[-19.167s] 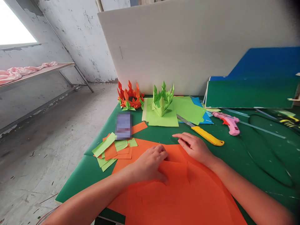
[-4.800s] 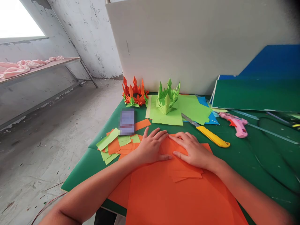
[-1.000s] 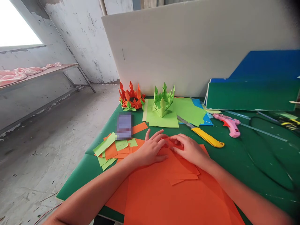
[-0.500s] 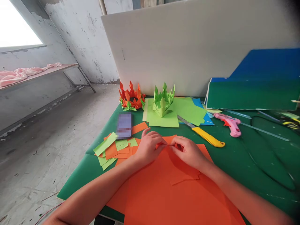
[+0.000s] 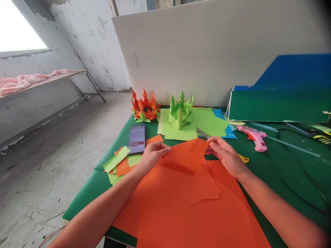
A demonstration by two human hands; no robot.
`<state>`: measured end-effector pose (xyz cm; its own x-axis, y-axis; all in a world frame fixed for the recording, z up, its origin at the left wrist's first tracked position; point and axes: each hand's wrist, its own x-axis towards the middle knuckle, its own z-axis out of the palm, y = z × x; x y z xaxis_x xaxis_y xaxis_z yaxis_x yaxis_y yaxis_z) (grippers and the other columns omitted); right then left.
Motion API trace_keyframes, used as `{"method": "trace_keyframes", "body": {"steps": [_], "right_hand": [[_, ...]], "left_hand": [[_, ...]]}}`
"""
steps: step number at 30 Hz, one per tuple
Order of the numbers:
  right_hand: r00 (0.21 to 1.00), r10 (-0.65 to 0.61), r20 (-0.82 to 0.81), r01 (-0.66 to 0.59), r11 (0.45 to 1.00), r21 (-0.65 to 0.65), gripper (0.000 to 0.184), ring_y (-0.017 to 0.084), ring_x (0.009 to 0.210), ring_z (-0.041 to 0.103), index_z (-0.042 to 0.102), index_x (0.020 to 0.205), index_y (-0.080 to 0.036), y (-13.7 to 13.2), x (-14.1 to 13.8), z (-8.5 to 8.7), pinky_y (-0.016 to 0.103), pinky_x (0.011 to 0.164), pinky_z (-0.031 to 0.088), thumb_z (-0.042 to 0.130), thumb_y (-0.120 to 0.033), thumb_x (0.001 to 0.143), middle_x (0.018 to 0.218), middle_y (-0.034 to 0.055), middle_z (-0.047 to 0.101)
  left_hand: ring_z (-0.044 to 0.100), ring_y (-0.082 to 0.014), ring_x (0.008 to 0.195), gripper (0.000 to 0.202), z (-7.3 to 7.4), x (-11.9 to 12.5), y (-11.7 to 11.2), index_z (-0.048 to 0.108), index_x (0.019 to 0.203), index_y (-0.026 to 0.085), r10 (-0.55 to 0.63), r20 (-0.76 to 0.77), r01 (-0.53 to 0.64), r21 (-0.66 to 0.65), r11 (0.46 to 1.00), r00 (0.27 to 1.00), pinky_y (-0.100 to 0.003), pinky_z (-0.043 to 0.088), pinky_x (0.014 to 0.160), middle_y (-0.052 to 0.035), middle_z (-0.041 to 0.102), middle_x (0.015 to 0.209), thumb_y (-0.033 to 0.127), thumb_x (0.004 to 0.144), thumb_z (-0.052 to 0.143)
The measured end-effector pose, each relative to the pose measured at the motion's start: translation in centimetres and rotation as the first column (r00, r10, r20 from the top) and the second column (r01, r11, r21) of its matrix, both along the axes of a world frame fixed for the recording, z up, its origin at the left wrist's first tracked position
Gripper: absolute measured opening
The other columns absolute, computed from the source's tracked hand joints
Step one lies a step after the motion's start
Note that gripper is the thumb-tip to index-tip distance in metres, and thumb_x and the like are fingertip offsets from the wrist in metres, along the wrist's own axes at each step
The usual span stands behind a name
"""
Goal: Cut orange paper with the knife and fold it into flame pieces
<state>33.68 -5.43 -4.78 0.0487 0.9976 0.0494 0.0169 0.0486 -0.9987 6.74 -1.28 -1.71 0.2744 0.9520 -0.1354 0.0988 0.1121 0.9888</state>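
Note:
Between my two hands a sheet of orange paper [image 5: 190,156] is raised at its far edge, with its near end lying over larger orange sheets [image 5: 181,227]. My left hand [image 5: 153,155] pinches it near the upper left, thumb against fingers. The upper right corner is gripped by my right hand [image 5: 226,155]. Beyond the right fingers shows the blade of a utility knife [image 5: 202,133]; most of its yellow handle [image 5: 243,158] is behind that hand. Small green and orange paper pieces [image 5: 116,160] lie left of my left hand, beside a phone [image 5: 137,137].
Farther back on the green table [image 5: 88,193] are a red-orange paper crown [image 5: 144,105] and a green paper crown [image 5: 181,110] on green sheets. A pink glue gun [image 5: 254,137] with a dark cord lies at the right. A pale board [image 5: 181,58] stands behind.
My hands have moved apart from their close pinch at the middle. The orange sheet's far edge is now lifted and spread between them, and my right hand covers most of the knife handle.

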Motion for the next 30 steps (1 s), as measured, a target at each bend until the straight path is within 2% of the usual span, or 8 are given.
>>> {"method": "trace_keyframes", "body": {"steps": [3, 6, 14, 20, 22, 24, 26, 30], "right_hand": [[0.977, 0.137, -0.163, -0.149, 0.987, -0.064, 0.048, 0.027, 0.094, 0.068, 0.049, 0.12, -0.028, -0.8, -1.8, 0.4, 0.04, 0.077, 0.056, 0.066, -0.053, 0.083, 0.103, 0.0072, 0.069], [0.977, 0.16, -0.144, -0.177, 0.977, -0.119, 0.044, 0.031, 0.104, 0.067, 0.057, 0.111, -0.025, -1.5, -3.4, 0.6, 0.046, 0.085, 0.057, 0.075, -0.047, 0.077, 0.111, 0.0092, 0.07], [0.988, -0.109, -0.109, 0.109, 0.994, 0.002, 0.05, 0.028, 0.105, 0.068, 0.052, 0.124, -0.028, -0.8, -2.0, 0.2, 0.044, 0.084, 0.06, 0.072, -0.043, 0.081, 0.125, 0.0064, 0.067], [0.872, -0.424, 0.244, 0.346, 0.888, 0.304, 0.022, 0.029, 0.095, 0.068, 0.061, 0.1, -0.026, -1.3, -1.5, 0.5, 0.047, 0.083, 0.057, 0.068, -0.039, 0.084, 0.101, 0.0078, 0.072], [0.802, -0.415, 0.43, 0.174, 0.85, 0.497, 0.008, 0.028, 0.096, 0.066, 0.063, 0.094, -0.027, -1.9, -1.7, 0.7, 0.046, 0.087, 0.054, 0.061, -0.03, 0.087, 0.098, 0.0071, 0.071], [0.727, -0.318, 0.609, -0.139, 0.8, 0.583, 0.018, 0.027, 0.097, 0.065, 0.065, 0.096, -0.028, -2.4, -2.1, 0.9, 0.045, 0.089, 0.051, 0.051, -0.02, 0.089, 0.102, 0.0064, 0.071], [0.616, -0.232, 0.752, -0.376, 0.753, 0.54, 0.03, 0.026, 0.096, 0.064, 0.067, 0.101, -0.028, -2.9, -2.6, 0.9, 0.043, 0.087, 0.05, 0.043, -0.014, 0.089, 0.104, 0.0068, 0.071], [0.472, -0.141, 0.87, -0.531, 0.743, 0.408, 0.041, 0.024, 0.092, 0.063, 0.069, 0.107, -0.025, -2.9, -3.5, 0.6, 0.039, 0.08, 0.052, 0.035, -0.009, 0.091, 0.1, 0.009, 0.071]], "left_hand": [[0.054, -0.0099, 0.056, 0.038, -0.5, 0.8, -0.6, 0.061, 0.068, 0.016, 0.033, 0.024, -0.033, -0.016, 0.999, 0.999, -0.021, 0.039, 0.05, 0.0006, 0.06, 0.064, 0.048, 0.061, 0.08], [0.057, -0.0102, 0.055, 0.04, -1.1, 1.5, -1.3, 0.06, 0.074, 0.016, 0.011, 0.017, -0.011, 0.012, 1.0, 1.0, -0.02, 0.038, 0.048, 0.0011, 0.061, 0.066, 0.052, 0.067, 0.076], [0.057, -0.0099, 0.057, 0.023, -2.0, 0.8, -0.7, 0.061, 0.077, 0.016, -0.176, -0.131, 0.184, 0.055, 0.981, 0.976, -0.02, 0.042, 0.05, 0.0007, 0.062, 0.069, 0.037, 0.075, 0.07], [0.058, -0.01, 0.06, 0.019, -2.5, 0.7, -0.1, 0.061, 0.091, 0.018, 0.013, -0.147, 0.024, 0.244, 0.969, 0.989, -0.02, 0.046, 0.052, -0.0004, 0.062, 0.076, 0.036, 0.084, 0.062], [0.063, -0.0121, 0.067, 0.021, -2.4, 0.7, -0.2, 0.062, 0.097, 0.018, 0.012, -0.14, 0.034, 0.322, 0.946, 0.99, -0.022, 0.05, 0.056, -0.0034, 0.064, 0.085, 0.037, 0.089, 0.057], [0.066, -0.0147, 0.077, 0.022, -2.1, 0.7, -0.6, 0.064, 0.1, 0.018, -0.061, -0.164, 0.126, 0.418, 0.9, 0.984, -0.025, 0.054, 0.064, -0.0072, 0.065, 0.095, 0.036, 0.094, 0.051], [0.067, -0.0177, 0.09, 0.024, -1.6, 0.6, -1.0, 0.067, 0.097, 0.019, -0.163, -0.267, 0.281, 0.504, 0.816, 0.95, -0.028, 0.055, 0.075, -0.0094, 0.066, 0.103, 0.034, 0.097, 0.048], [0.064, -0.0206, 0.106, 0.023, -1.2, 0.6, -1.3, 0.07, 0.099, 0.02, -0.336, -0.484, 0.579, 0.548, 0.603, 0.808, -0.032, 0.051, 0.092, -0.0097, 0.068, 0.113, 0.027, 0.097, 0.048]]}}
